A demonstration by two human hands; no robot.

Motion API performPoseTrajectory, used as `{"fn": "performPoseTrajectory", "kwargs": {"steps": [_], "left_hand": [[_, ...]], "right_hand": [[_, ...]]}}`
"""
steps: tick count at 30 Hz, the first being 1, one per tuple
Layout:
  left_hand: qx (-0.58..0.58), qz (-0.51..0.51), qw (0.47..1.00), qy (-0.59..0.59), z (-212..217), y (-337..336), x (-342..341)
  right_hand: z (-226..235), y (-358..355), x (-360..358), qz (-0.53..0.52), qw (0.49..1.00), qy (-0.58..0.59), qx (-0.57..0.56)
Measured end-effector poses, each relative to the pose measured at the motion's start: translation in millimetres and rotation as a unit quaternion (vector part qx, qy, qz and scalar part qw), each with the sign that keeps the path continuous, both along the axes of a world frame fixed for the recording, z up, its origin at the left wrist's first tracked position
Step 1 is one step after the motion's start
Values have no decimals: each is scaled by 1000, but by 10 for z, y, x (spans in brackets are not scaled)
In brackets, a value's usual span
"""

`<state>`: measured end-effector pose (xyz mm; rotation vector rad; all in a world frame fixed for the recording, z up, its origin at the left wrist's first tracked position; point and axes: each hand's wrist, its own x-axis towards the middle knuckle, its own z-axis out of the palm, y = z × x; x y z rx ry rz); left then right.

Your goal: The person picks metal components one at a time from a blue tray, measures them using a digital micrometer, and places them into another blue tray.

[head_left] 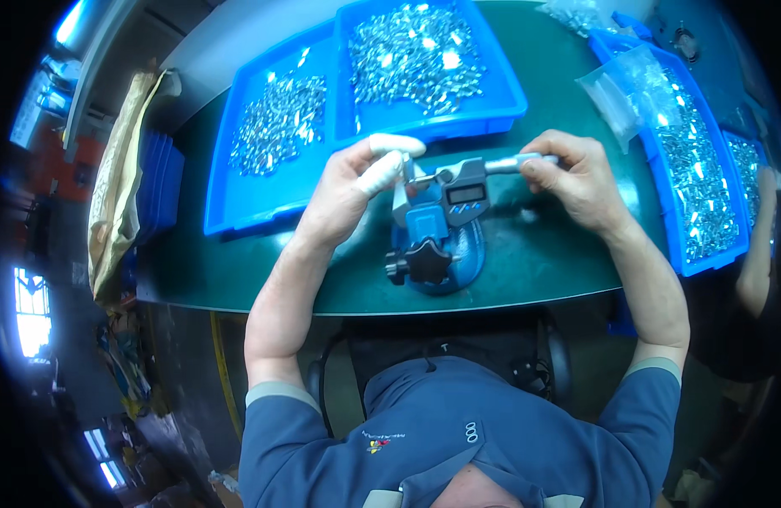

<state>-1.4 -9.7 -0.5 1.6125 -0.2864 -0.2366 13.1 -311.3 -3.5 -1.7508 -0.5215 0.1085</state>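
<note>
A digital micrometer (465, 193) with a small grey display is clamped in a blue stand (468, 258) with a black star knob (429, 261). My left hand (344, 190), with white covers on thumb and forefinger, pinches at the measuring jaws on the micrometer's left side. Whatever sits between those fingertips is too small and hidden to make out. On the other side, my right hand (577, 176) has thumb and fingers closed round the end of the micrometer's silver thimble (511, 163).
Beyond the micrometer stand two joined blue trays (346, 80) of small shiny metal parts. At right, a long blue bin (674, 203) holds more, with a clear plastic bag (615, 95) over its edge. Another person's arm (759, 241) is at far right. Brown paper sacking (115, 186) stands left.
</note>
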Motion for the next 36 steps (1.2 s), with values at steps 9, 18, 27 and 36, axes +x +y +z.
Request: {"fn": "performPoseTrajectory", "kwargs": {"steps": [9, 18, 27, 36], "left_hand": [[-18, 27, 999, 34, -14, -1, -60], [-40, 23, 999, 15, 17, 6, -132], [189, 365, 857, -310, 160, 592, 298], [533, 111, 757, -361, 333, 588, 494]], "right_hand": [[-61, 14, 24, 32, 998, 28, 36], [54, 5, -101, 31, 999, -39, -7], [-2, -19, -30, -6, 997, -71, -38], [5, 26, 49, 17, 1000, 7, -19]]}}
